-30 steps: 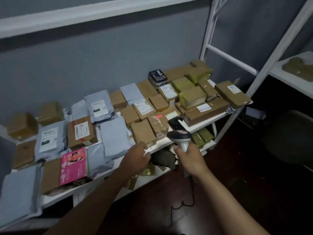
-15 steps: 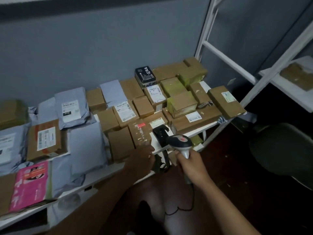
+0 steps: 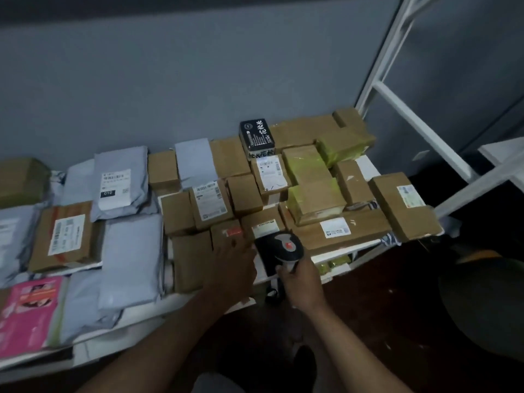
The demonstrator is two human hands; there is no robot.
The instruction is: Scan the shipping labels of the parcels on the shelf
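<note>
Head view: the white shelf (image 3: 334, 258) is packed edge to edge with brown boxes and grey mailers, bare board showing only along its front lip; dark floor (image 3: 397, 302) lies open to the right below it. The right hand (image 3: 302, 280) grips the handle of the barcode scanner (image 3: 282, 246), whose head sits just before a small box label (image 3: 265, 228) at the front edge. The left hand (image 3: 231, 269) rests on the brown box (image 3: 226, 236) beside it; how its fingers lie is too dim to tell. Compared with half a second earlier, the scanner head is closer to that label and the view sits nearer the shelf.
</note>
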